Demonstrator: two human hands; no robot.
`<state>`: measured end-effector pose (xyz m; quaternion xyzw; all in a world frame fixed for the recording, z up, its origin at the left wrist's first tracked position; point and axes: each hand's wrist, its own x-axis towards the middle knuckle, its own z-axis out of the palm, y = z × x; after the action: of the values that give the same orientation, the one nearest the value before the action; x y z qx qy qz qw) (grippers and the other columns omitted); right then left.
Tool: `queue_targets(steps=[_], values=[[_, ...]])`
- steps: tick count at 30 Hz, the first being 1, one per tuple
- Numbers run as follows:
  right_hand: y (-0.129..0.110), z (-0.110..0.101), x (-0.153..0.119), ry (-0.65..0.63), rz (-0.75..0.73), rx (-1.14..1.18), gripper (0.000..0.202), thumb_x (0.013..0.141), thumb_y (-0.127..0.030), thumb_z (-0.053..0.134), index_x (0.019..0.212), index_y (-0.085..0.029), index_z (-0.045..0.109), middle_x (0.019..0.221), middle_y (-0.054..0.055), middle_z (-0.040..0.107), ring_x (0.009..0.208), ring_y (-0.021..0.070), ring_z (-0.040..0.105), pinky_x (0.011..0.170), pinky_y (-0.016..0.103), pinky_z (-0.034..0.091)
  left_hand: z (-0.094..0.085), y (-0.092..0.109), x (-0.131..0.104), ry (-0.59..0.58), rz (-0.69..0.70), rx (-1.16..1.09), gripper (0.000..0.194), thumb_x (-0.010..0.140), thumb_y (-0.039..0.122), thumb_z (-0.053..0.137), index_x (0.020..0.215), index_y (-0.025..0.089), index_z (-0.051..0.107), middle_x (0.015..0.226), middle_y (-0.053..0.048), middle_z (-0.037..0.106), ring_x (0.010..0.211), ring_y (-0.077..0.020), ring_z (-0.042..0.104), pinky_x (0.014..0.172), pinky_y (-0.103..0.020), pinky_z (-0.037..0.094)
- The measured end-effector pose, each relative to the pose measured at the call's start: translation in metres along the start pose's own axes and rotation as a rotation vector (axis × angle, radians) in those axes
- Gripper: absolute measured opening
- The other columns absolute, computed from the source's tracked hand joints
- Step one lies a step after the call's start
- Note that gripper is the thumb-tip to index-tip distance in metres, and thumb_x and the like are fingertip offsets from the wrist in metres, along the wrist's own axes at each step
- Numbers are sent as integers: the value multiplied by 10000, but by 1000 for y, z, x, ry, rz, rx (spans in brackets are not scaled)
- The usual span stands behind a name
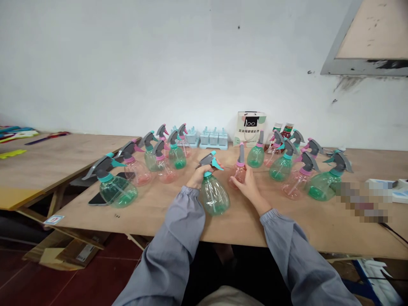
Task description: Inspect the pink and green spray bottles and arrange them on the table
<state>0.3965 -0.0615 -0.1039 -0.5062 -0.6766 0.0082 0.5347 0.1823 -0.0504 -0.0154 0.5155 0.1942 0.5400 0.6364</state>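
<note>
My left hand (pixel 198 176) is wrapped round the neck of a green spray bottle (pixel 214 197) with a grey and turquoise trigger head, near the table's front edge. Just right of it, my right hand (pixel 247 183) grips the body of a pink spray bottle (pixel 238 172), whose grey and pink head points up. More green and pink bottles stand on both sides. On the left a green one (pixel 118 191) is nearest, beside a pink one (pixel 137 171). To the right are a pink bottle (pixel 296 184) and a green bottle (pixel 324 185).
Light blue moulds (pixel 213 139) and a printed paper bag (pixel 250 129) stand by the wall. A dark phone (pixel 98 200) lies under the left bottles. A white power strip (pixel 387 190) is at the right. Another table (pixel 63 154) adjoins at left.
</note>
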Motion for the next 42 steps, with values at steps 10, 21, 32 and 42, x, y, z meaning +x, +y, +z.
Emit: queue_targets(steps=[10, 21, 32, 42], values=[[0, 0, 0, -9, 21, 31, 801, 797, -554, 714, 1413, -143, 408, 1335, 210, 550, 1262, 361, 550, 1094, 566, 448, 14, -4, -3, -2, -13, 25, 158, 477, 186, 572, 633, 174, 599, 688, -49, 674, 825, -240, 694, 735, -330, 535], [0, -2, 1, -30, 12, 47, 795, 801, -536, 712, 1422, -154, 395, 1355, 210, 541, 1284, 360, 538, 1119, 581, 422, 22, -6, -3, 113, 27, -3, 141, 493, 180, 566, 632, 186, 590, 627, -12, 637, 796, -217, 690, 758, -315, 517], [0, 0, 0, -23, 20, 47, 805, 803, -558, 702, 1423, -147, 393, 1353, 213, 535, 1280, 359, 536, 1111, 571, 425, 20, -7, -4, 79, 16, 47, 125, 490, 219, 545, 601, 193, 597, 638, -38, 650, 847, -249, 692, 797, -356, 528], [-2, -2, 1, -43, 31, 47, 798, 801, -544, 707, 1410, -134, 396, 1342, 224, 542, 1279, 361, 545, 1110, 568, 426, 20, -6, -7, 43, 38, 93, 116, 510, 218, 540, 607, 185, 593, 625, -49, 646, 869, -260, 700, 818, -363, 544]])
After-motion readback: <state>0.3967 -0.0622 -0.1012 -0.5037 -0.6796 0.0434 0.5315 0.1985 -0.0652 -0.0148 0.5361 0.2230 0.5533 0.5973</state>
